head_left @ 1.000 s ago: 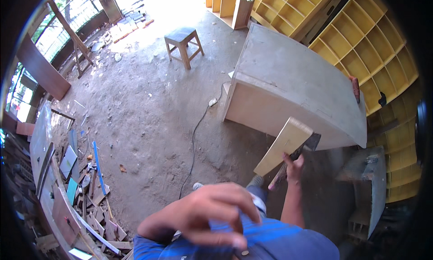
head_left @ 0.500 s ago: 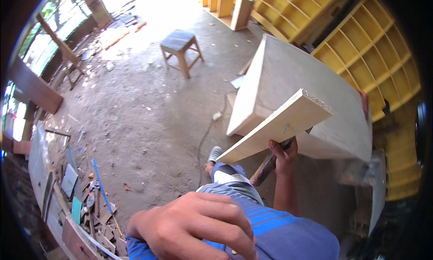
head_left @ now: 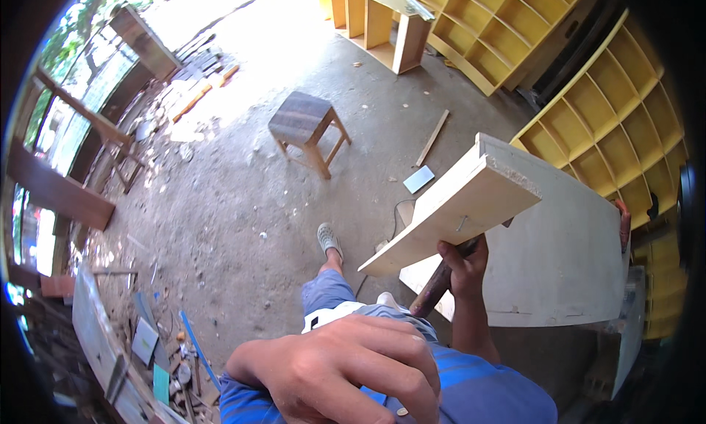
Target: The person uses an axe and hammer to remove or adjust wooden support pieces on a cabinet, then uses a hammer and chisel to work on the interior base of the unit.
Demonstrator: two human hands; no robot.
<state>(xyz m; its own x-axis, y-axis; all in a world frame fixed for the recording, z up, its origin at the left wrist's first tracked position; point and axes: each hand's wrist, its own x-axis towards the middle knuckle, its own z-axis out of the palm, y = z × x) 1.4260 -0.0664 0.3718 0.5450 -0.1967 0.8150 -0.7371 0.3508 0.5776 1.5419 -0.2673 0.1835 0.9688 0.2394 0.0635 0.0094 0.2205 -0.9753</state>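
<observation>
A pale wooden board [head_left: 423, 240] with a rough sawn end is held up in front of me. A nail [head_left: 462, 224] stands out of its face. My right hand [head_left: 467, 266] is closed round the dark handle of a hammer [head_left: 432, 288], its thumb against the board's lower edge; the hammer's head is mostly hidden behind the board. Low and close to the striped blue shirt [head_left: 485, 383], my left hand [head_left: 342, 369] is curled with its fingers bent down. Its fingertips are partly hidden, so I cannot make out what they hold.
A large whitish cabinet box [head_left: 559, 255] lies to the right, near yellow compartment shelves [head_left: 610, 100]. Ahead stands a small wooden stool [head_left: 301, 119]. A wood strip [head_left: 432, 139] lies on the floor. Scrap pieces [head_left: 173, 358] and a leaning panel [head_left: 110, 336] are at the lower left.
My view and body have shifted, so the stool appears lower and the cabinet farther right. A foot has stepped forward. The board and hammer stay in my right hand; my left remains curled.
</observation>
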